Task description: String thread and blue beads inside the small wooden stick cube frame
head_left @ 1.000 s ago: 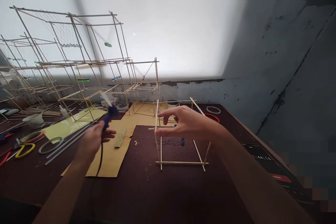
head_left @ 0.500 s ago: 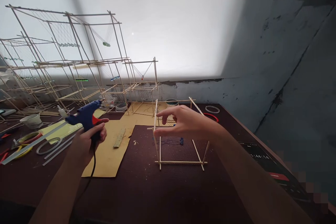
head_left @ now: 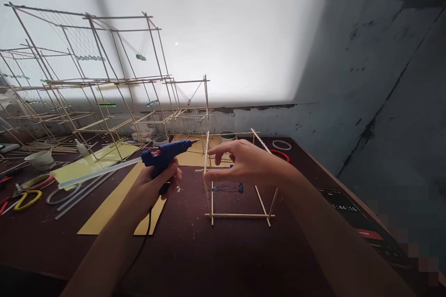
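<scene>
My left hand [head_left: 153, 185] is wrapped round the grip of a blue hot glue gun [head_left: 169, 152], whose nozzle points right towards a small wooden stick frame [head_left: 237, 215]. A long clear glue stick [head_left: 101, 174] juts out of the gun's back. The nozzle tip is a short way left of the frame's upper left corner, apart from it. Thumb and fingertips of my right hand [head_left: 249, 162] close on the frame's left upright. Inside the frame, small blue beads [head_left: 240, 187] hang on thin threads. My right hand hides part of the frame's top.
Larger stick frames [head_left: 121, 82] with hanging beads stand stacked at the back left. Yellow-handled scissors [head_left: 28, 200], a white cup [head_left: 39, 160], loose glue sticks [head_left: 83, 195] and yellow card [head_left: 104, 213] lie left. A phone [head_left: 348, 209] showing a timer is right.
My left hand has brought the glue gun rightwards, closer to the small frame, and its nozzle now points more level. My right hand stays in place on the frame.
</scene>
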A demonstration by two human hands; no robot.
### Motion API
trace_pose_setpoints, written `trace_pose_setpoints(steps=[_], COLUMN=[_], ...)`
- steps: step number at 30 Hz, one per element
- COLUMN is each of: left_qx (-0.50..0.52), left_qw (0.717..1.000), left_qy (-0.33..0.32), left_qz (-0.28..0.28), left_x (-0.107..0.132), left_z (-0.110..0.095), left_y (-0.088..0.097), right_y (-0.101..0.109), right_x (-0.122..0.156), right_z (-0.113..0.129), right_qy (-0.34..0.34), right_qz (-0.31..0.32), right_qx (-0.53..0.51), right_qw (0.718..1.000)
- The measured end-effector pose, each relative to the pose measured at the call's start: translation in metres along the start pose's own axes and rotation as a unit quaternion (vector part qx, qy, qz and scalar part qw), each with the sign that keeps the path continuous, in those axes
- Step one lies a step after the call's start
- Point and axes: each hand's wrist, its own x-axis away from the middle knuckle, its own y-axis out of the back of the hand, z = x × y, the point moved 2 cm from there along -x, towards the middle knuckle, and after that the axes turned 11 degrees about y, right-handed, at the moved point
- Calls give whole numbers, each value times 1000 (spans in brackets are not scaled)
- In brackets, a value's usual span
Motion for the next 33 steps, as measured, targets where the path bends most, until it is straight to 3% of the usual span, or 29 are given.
trace_pose_setpoints(steps=[3,13,18,33], left_qx=[-18,-65,-82,-111], left_qw=[999,996,995,993], left_qy=[-33,-56,-64,-34], left_qz=[-11,-24,-1,-13], left_x=[-4,-3,-9,-9], left_z=[1,6,12,18], left_y=[-2,-5,1,2], right_y=[0,-1,-1,-1], right_x=[0,0,0,-1], right_z=[0,0,1,0], right_qy=[-1,-7,-11,-7], right_qz=[-1,-6,-6,-1], right_qx=[2,2,-2,8], right_qw=[1000,1000,1000,1000])
